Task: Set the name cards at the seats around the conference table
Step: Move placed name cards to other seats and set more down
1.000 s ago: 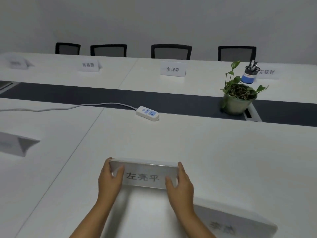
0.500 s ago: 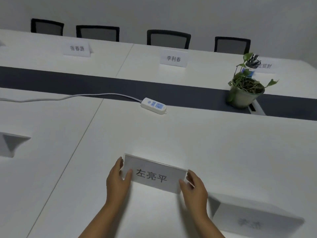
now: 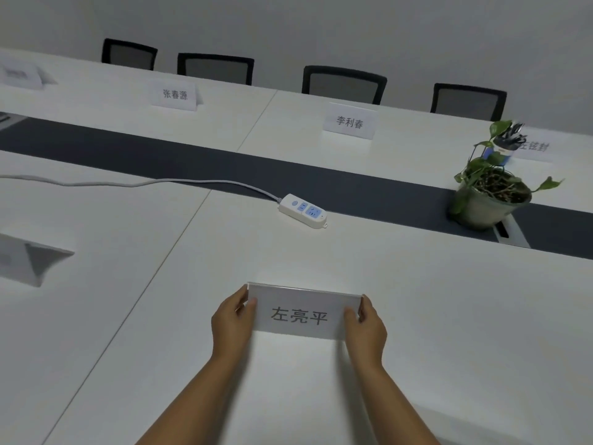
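A: What fills most of the frame?

B: The white conference table, running corner to corner, with a dark grey strip crossing it from the left edge to the right edge. Four black mesh chairs stand behind its far side along the top — the third from the left sits just behind a card.

A: And on the table?

B: At the right edge, a potted plant stands on the dark strip, with a pen holder just behind it. Near the centre, a white power strip lies at the strip's near edge, its cord trailing off to the left.

A: The cards?

B: The name card reading 左亮平 is at lower centre, upright on the table's near side, printed face toward the camera. Far-side cards: one reading 张春源 at upper left, one reading 李利春 at upper centre, a blurred one at the far upper left, one partly hidden behind the pen holder. Another stands at the left edge.

A: The hands?

B: The left hand grips the card's left end, thumb on the front — the right hand grips the right end likewise.
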Motion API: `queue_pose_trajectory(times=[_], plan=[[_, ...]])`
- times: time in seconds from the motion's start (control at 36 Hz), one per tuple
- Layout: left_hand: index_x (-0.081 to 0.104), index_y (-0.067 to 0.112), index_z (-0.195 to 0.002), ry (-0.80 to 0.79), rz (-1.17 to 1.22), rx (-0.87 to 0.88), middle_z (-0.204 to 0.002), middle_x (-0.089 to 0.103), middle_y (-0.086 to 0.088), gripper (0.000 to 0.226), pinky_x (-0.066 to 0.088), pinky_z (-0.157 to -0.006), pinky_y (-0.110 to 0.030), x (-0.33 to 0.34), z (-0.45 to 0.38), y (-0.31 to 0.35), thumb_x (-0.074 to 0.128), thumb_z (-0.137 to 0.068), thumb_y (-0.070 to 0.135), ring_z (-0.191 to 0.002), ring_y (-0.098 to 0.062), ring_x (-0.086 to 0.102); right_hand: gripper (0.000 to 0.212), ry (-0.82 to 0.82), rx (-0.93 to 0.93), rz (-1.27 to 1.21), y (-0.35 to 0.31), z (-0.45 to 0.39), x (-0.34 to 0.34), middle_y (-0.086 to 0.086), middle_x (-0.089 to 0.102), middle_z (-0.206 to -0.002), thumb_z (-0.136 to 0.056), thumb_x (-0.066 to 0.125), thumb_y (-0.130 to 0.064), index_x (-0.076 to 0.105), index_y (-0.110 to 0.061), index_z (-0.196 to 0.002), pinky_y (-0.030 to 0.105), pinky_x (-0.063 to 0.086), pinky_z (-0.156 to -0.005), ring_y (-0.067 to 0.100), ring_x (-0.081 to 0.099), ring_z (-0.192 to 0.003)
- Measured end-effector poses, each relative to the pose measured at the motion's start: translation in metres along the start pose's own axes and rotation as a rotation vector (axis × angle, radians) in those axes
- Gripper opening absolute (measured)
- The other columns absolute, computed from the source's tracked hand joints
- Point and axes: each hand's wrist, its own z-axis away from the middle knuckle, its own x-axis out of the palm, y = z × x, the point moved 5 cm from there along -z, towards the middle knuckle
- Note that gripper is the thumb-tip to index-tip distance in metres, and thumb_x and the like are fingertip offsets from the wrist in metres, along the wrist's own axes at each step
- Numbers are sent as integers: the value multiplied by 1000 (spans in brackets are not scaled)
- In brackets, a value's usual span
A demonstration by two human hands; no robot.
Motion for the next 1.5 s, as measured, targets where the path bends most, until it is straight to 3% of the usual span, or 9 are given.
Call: queue_pose_trajectory(times=[0.22, 0.31, 0.86, 0.97, 1.03, 1.11, 1.28, 1.39, 1.5], plan=[[66, 2, -98, 93, 68, -43, -88, 61, -3, 18, 38, -70, -20, -3, -20, 6, 54, -86, 6, -86, -18, 54, 31, 57, 12, -99, -2, -8, -5, 10, 63, -117, -89, 48, -8, 56, -3, -118, 19, 34, -85, 19, 56, -108], [66, 2, -97, 93, 56, -54, -89, 61, -2, 18, 36, -79, -24, -3, -26, 8, 54, -86, 6, -86, -17, 53, 31, 61, 20, -122, -1, -8, -6, 12, 62, -119, -89, 49, -7, 55, -1, -119, 16, 33, -86, 14, 54, -100], [65, 2, -96, 98, 47, -36, -90, 61, -5, 16, 37, -79, -26, -2, -32, 9, 54, -85, 8, -86, -18, 54, 27, 101, 21, -82, -6, -19, -2, 11, 64, -115, -88, 50, -12, 58, -4, -113, 15, 34, -77, 15, 55, -95], [63, 2, -105, 59, 1, -28, -103, 64, -10, 22, 37, -82, -26, -2, -30, 10, 52, -87, 9, -92, -19, 55, 39, 53, 17, -24, -6, -17, -1, 12, 54, -131, -89, 51, -13, 47, -4, -127, 22, 36, -93, 23, 51, -118], [53, 2, -121, 41, -37, -32, -124, 58, -12, 35, 38, -93, -29, -3, -27, 7, 52, -88, 13, -111, -24, 54, 52, -5, -26, 56, -10, -10, 0, 11, 37, -145, -89, 52, -14, 32, -6, -137, 28, 27, -108, 23, 35, -134], [33, 7, -137, 24, -119, -19, -144, 39, -14, 52, 30, -109, -40, -5, -10, 5, 52, -89, 18, -131, -28, 38, 54, -28, -102, 157, -18, 4, -11, 9, 25, -151, -90, 51, -15, 29, -8, -138, 19, 15, -108, 19, 23, -140], [34, 9, -136, -218, -218, 191, -145, 36, -9, 52, 25, -110, -36, 22, 74, 15, 53, -87, 12, -135, -23, 30, 37, 102, -252, 195, -19, 46, -83, 4, 44, -140, -87, 55, -13, 53, -9, -123, 5, 18, -95, 16, 37, -132], [35, 13, -135, -480, -222, 251, -144, 36, -3, 55, 21, -109, -26, 65, 135, 13, 58, -85, 15, -135, -18, 30, 33, 300, -238, 215, 9, 79, -159, 8, 54, -131, -85, 57, -9, 57, -6, -118, 16, 24, -100, 21, 41, -129], [31, 18, -137, -697, -167, 181, -139, 39, 2, 61, 30, -111, -35, 109, 183, 7, 60, -83, 20, -132, -19, 36, 38, 430, -79, 202, 64, 105, -224, 11, 49, -135, -87, 55, -11, 51, -6, -124, 26, 26, -105, 24, 37, -131]])
